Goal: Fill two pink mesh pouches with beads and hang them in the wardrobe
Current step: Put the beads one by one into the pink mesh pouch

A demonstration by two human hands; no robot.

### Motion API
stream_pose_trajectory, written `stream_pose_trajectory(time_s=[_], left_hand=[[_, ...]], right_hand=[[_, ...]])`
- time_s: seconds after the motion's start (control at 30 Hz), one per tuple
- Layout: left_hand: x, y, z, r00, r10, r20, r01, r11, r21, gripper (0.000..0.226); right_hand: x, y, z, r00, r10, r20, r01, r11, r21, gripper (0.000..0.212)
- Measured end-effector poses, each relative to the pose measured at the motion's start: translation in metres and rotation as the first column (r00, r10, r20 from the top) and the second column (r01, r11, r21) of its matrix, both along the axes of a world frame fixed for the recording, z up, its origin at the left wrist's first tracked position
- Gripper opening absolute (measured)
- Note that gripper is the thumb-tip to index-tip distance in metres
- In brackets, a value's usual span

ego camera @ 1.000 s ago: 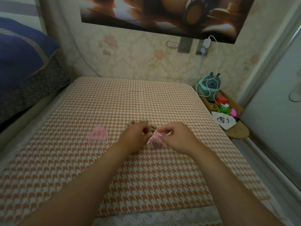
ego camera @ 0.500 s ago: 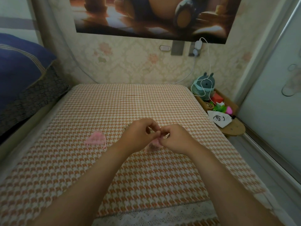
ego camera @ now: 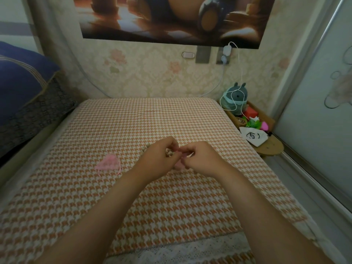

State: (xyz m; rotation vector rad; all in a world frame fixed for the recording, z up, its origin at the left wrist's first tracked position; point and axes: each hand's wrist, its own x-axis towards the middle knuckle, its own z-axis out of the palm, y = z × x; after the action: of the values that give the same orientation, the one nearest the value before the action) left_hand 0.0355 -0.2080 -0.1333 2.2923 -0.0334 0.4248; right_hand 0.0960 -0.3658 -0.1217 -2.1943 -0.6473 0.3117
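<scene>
Mid-surface on the orange houndstooth bed (ego camera: 133, 121), the left hand (ego camera: 159, 160) pinches beads (ego camera: 169, 153) beside the pink pouch (ego camera: 179, 165) that the right hand (ego camera: 202, 161) pinches; a second pouch (ego camera: 107, 162) lies toward the left edge.

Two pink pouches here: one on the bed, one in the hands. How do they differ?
The loose pouch lies flat on the bed cover, untouched; the held pouch is pinched between the left hand and right hand. The loose pouch shows whole, drawstring trailing; the held pouch is mostly hidden by the hands. The loose pouch sits left of the held pouch. Both are pink.
</scene>
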Motion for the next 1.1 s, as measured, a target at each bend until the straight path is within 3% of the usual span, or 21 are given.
stream_pose_trajectory(time_s=[0.17,0.27,0.4,0.5,0.57,0.77,0.97,1.1], left_hand=[[-0.013,0.018,0.005,0.993,0.104,-0.054,-0.102,0.993,0.053,0.008],[-0.019,0.031,0.003,0.982,0.166,-0.088,-0.162,0.985,0.058,0.020],[-0.023,0.044,0.002,0.965,0.219,-0.145,-0.215,0.976,0.037,0.030],[-0.024,0.052,0.011,0.966,0.239,-0.100,-0.237,0.971,0.028,0.024],[-0.024,0.058,0.014,0.968,0.238,-0.081,-0.236,0.971,0.034,0.020],[-0.026,0.068,0.014,0.956,0.210,-0.206,-0.189,0.975,0.120,0.032],[-0.029,0.072,0.015,0.962,0.137,-0.238,-0.110,0.986,0.121,0.023],[-0.031,0.075,0.014,0.958,0.128,-0.256,-0.112,0.991,0.076,0.020]], right_hand=[[-0.007,0.020,0.000,0.995,0.045,-0.088,-0.035,0.993,0.116,0.026],[-0.013,0.031,0.004,0.988,0.079,-0.133,-0.060,0.988,0.143,0.028],[-0.008,0.041,0.005,0.991,-0.016,-0.134,0.038,0.986,0.163,0.025],[0.009,0.040,-0.008,0.984,-0.151,0.099,0.146,0.988,0.056,0.020],[0.016,0.039,-0.017,0.968,-0.154,0.199,0.169,0.984,-0.058,0.023],[0.017,0.045,-0.039,0.962,-0.124,0.242,0.196,0.934,-0.298,0.019],[0.018,0.054,-0.044,0.932,-0.050,0.360,0.211,0.881,-0.424,0.019],[0.017,0.057,-0.041,0.931,-0.078,0.355,0.214,0.908,-0.361,0.013]])
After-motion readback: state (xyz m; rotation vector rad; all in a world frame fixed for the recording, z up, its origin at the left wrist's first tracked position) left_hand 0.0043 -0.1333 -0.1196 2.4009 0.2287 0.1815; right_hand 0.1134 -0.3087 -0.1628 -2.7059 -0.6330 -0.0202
